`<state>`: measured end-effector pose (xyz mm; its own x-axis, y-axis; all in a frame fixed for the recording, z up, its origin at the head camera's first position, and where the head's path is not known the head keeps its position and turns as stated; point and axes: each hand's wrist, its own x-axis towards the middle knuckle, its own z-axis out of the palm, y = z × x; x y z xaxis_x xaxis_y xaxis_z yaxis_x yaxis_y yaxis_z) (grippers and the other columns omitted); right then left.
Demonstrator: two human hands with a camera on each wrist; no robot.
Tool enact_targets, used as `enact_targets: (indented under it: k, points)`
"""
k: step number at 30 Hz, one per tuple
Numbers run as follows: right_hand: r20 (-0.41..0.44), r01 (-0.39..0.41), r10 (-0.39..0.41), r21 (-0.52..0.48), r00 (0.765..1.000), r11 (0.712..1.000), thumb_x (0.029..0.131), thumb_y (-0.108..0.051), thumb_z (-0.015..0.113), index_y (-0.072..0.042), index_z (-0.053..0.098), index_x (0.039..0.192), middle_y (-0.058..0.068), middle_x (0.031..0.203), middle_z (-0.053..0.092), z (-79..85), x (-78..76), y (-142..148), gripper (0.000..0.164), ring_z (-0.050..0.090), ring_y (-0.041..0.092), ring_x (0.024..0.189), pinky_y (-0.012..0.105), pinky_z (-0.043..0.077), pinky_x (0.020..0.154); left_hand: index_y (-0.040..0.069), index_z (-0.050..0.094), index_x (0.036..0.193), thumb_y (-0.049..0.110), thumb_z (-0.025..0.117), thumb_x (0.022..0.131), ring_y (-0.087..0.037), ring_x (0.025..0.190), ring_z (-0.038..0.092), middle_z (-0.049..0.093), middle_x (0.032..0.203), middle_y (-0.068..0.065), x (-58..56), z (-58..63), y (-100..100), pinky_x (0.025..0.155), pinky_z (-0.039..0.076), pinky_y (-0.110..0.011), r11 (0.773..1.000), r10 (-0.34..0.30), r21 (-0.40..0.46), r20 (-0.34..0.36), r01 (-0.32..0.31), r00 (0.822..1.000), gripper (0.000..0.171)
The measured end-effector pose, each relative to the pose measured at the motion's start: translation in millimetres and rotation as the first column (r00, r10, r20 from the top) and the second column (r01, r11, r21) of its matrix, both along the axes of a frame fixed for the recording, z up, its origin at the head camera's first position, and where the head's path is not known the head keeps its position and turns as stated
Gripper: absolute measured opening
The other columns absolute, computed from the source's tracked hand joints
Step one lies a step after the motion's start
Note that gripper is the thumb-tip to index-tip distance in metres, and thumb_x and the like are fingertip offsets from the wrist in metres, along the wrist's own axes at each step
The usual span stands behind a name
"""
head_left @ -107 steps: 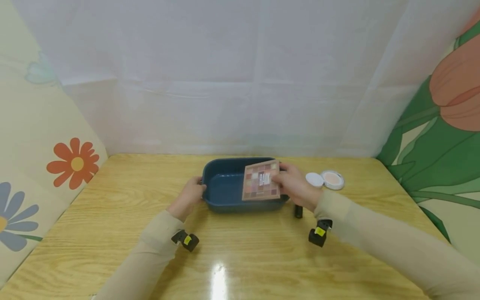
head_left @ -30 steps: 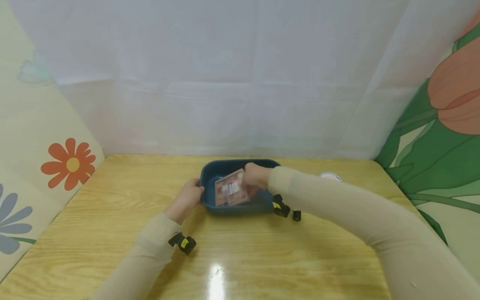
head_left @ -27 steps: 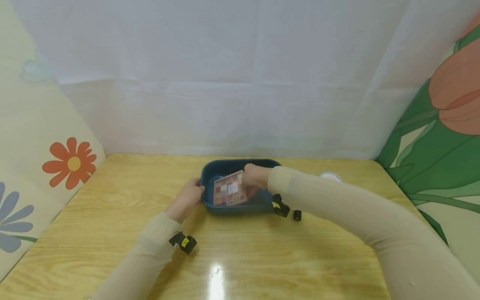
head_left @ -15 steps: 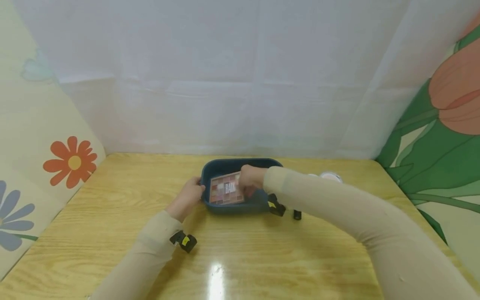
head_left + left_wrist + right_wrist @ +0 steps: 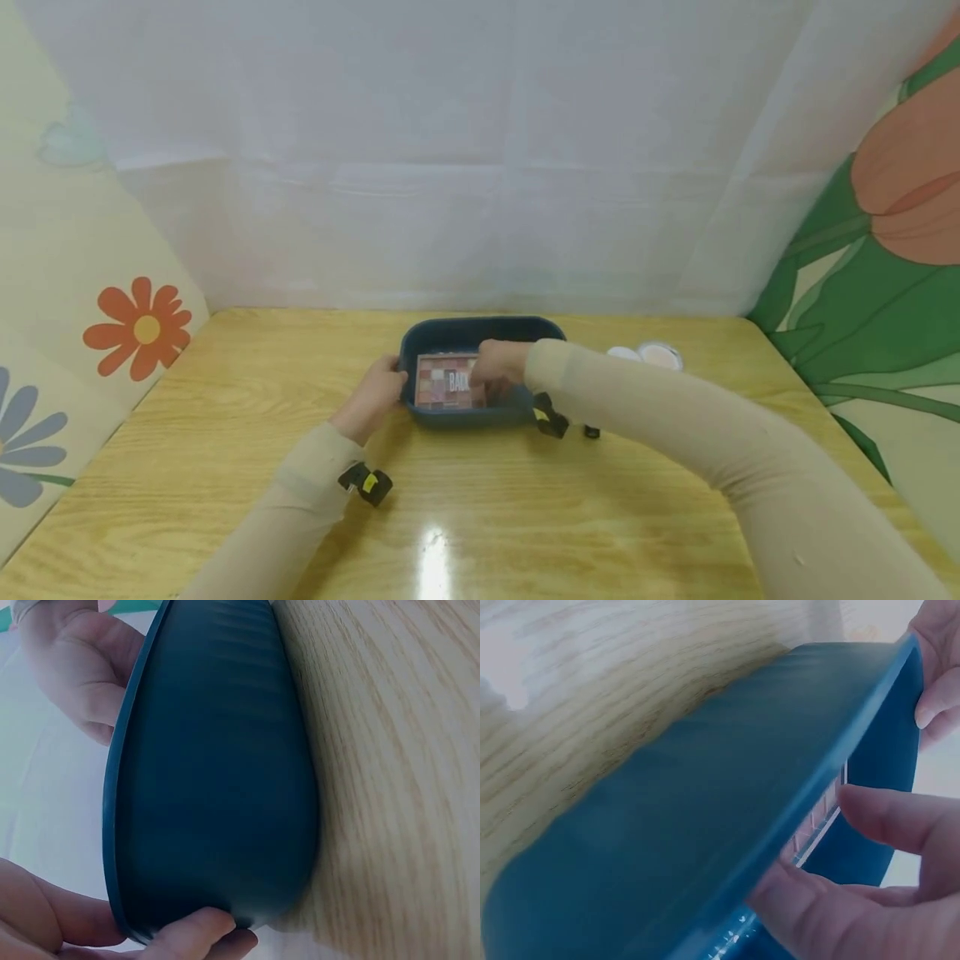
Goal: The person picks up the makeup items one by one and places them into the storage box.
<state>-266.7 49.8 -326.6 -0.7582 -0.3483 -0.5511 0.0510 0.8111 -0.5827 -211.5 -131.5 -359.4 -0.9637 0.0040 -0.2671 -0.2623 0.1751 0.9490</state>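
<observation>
My left hand (image 5: 377, 393) grips the left end of a dark blue rectangular basin (image 5: 480, 418). In the left wrist view, its fingers and thumb curl round the basin's rim. Inside, towards the left end, an eyeshadow palette (image 5: 442, 385) with small coloured squares and white lettering lies nearly flat. My right hand (image 5: 501, 363) reaches down into the basin and holds the palette by its right edge. Thumb and fingers are bent about that edge in the right wrist view, where the near wall hides most of the palette (image 5: 815, 819).
An open round powder compact (image 5: 660, 357), with its white disc beside it, sits right of the basin, partly behind the right sleeve. A small black cylinder (image 5: 592, 432) lies near the basin's right front corner. The wooden table (image 5: 480, 508) ends at a white cloth backdrop.
My right hand has carried the palette left and down into the basin. In the last second the palette has turned square to the basin and settled lower. My left hand stays on the rim.
</observation>
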Motion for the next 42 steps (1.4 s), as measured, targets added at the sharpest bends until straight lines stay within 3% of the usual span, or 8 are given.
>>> enact_targets:
  k: [7,11,15,22,31,42]
  points:
    - [-0.083,0.0,-0.001,-0.012,0.997,1.0,0.089,-0.004,0.064,0.006,0.064,0.094,0.017,0.095,0.065,6.5,7.5,4,0.011,0.067,0.029,0.081,0.039,0.059,0.069,-0.023,0.022,0.139,-0.006,0.026,0.1,-0.049,0.124,0.042,0.036,0.136,-0.04,1.4,-1.4,-1,0.102,0.042,-0.055,1.0,0.007,-0.012,-0.009,-0.007,1.0,0.043]
    - [-0.131,-0.026,0.02,-0.041,0.991,0.999,0.092,-0.01,0.063,0.007,0.066,0.107,0.016,0.101,0.068,19.3,15.3,12,0.022,0.068,0.027,0.08,0.04,0.059,0.065,-0.022,0.022,0.14,-0.005,0.025,0.1,-0.048,0.126,0.041,0.035,0.138,-0.039,1.7,-0.1,-1,0.102,0.041,-0.055,1.0,0.013,-0.016,-0.002,-0.013,1.0,0.044]
    - [-0.137,-0.005,-0.01,-0.11,0.99,0.994,0.096,-0.011,0.059,0.008,0.058,0.124,0.016,0.103,0.069,29.5,21.8,26,0.034,0.069,0.025,0.082,0.038,0.059,0.067,-0.022,0.022,0.14,-0.005,0.024,0.1,-0.048,0.125,0.042,0.036,0.137,-0.039,2.2,0.1,1,0.102,0.042,-0.055,1.0,0.022,0.003,-0.001,-0.022,1.0,0.044]
    - [-0.177,0.047,-0.084,-0.205,0.981,0.978,0.099,-0.012,0.055,0.007,0.054,0.13,0.019,0.109,0.068,39.3,22.9,53,0.036,0.069,0.025,0.085,0.044,0.058,0.076,-0.021,0.022,0.141,-0.005,0.025,0.1,-0.048,0.124,0.043,0.036,0.138,-0.038,0.1,-1.4,0,0.102,0.042,-0.054,1.0,0.029,0.0,0.006,-0.029,1.0,0.044]
    - [-0.156,0.084,-0.127,-0.258,0.98,0.962,0.101,-0.012,0.048,0.008,0.05,0.134,0.02,0.113,0.066,43.4,26.1,88,0.038,0.067,0.024,0.087,0.039,0.058,0.075,-0.02,0.023,0.141,-0.003,0.026,0.101,-0.047,0.124,0.044,0.037,0.137,-0.037,-2.1,-4.2,-1,0.102,0.043,-0.054,0.999,0.009,-0.036,0.004,-0.009,1.0,0.044]
    - [-0.121,0.12,-0.165,-0.313,0.979,0.942,0.104,-0.011,0.041,0.013,0.04,0.137,0.025,0.117,0.061,50.4,37.9,118,0.041,0.066,0.027,0.095,0.043,0.055,0.083,-0.021,0.024,0.14,-0.003,0.025,0.101,-0.046,0.123,0.045,0.038,0.136,-0.037,-1.6,-3.1,-1,0.101,0.043,-0.053,0.999,0.015,-0.032,0.0,-0.015,1.0,0.043]
